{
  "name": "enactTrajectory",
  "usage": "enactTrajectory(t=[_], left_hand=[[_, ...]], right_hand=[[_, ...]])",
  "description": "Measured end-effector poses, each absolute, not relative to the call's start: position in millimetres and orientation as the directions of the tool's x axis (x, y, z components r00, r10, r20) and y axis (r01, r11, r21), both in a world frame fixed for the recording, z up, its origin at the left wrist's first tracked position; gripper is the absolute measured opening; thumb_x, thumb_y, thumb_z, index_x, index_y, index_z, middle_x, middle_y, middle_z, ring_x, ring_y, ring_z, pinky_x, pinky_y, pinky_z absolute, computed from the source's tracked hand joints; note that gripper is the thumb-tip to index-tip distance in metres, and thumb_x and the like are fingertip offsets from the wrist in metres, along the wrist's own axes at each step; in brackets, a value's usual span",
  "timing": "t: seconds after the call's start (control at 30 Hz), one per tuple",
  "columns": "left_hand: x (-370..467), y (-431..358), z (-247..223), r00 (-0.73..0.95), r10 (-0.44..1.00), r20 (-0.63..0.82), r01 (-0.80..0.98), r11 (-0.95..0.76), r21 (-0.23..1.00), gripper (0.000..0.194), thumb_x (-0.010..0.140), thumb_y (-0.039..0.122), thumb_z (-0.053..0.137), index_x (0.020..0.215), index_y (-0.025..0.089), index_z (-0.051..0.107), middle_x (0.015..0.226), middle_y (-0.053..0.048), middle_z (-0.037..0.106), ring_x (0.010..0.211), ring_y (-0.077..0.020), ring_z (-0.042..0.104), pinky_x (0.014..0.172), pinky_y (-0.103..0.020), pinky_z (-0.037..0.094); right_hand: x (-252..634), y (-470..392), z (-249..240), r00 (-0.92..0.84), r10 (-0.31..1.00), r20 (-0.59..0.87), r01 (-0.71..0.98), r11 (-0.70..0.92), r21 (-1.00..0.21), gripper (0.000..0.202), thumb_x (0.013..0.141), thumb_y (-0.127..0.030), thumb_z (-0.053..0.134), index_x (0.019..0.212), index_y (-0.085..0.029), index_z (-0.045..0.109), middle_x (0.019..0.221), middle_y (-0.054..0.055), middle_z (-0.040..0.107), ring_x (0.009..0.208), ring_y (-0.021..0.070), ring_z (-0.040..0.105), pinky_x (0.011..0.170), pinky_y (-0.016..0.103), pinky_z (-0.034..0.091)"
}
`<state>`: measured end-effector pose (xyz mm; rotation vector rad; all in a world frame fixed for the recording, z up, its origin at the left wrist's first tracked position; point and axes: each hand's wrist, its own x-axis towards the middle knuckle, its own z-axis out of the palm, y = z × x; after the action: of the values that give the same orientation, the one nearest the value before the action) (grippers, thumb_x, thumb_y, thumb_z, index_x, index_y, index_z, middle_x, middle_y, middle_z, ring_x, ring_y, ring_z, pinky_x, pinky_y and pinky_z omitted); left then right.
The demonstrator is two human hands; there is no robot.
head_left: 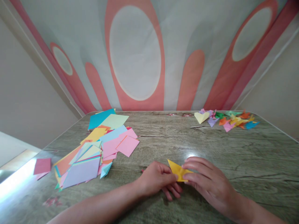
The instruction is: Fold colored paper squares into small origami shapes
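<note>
A small piece of folded yellow origami paper (178,171) is held between my two hands, just over the near part of the table. My left hand (161,179) pinches its lower left side between thumb and fingers. On the right side, my right hand (207,179) grips the same paper with thumb and fingertips, partly covering it. One pointed corner of the paper sticks up to the upper left. Its remaining folds are hidden by my fingers.
Loose sheets of coloured paper (81,171) lie spread on the left of the wood-grain table (158,143). A red square (42,166) sits at the left edge. Several folded paper figures (237,120) are heaped at the far right, beside a pale yellow paper heart (201,117). A patterned cloth (173,46) hangs behind.
</note>
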<state>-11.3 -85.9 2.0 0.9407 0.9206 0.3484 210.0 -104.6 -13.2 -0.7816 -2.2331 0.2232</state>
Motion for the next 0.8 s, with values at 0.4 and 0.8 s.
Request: enactTrajectory(t=[0.4, 0.8], left_hand=[[-10.0, -89.8, -3.4, 0.608, 0.632, -0.48, 0.132, 0.515, 0.847, 0.047, 0.071, 0.052, 0.07, 0.089, 0.009, 0.068, 0.079, -0.011, 0.072, 0.064, -0.0166, 0.069, 0.052, -0.022, 0.05], [-3.7, -91.8, 2.7, 0.551, 0.677, -0.488, 0.139, 0.502, 0.854, 0.038, 0.073, 0.046, 0.07, 0.08, 0.009, 0.067, 0.072, -0.009, 0.072, 0.059, -0.0151, 0.068, 0.05, -0.021, 0.049]], right_hand=[[199.0, -103.0, -6.0, -0.328, 0.945, -0.008, 0.505, 0.168, -0.847, 0.024, 0.089, -0.039, 0.056, 0.075, -0.021, 0.061, 0.074, -0.001, 0.064, 0.07, 0.0149, 0.06, 0.066, 0.026, 0.046], [196.2, -104.1, -10.2, -0.277, 0.959, -0.056, 0.463, 0.082, -0.882, 0.021, 0.088, -0.036, 0.056, 0.074, -0.02, 0.056, 0.071, 0.0, 0.064, 0.066, 0.0142, 0.057, 0.064, 0.027, 0.044]])
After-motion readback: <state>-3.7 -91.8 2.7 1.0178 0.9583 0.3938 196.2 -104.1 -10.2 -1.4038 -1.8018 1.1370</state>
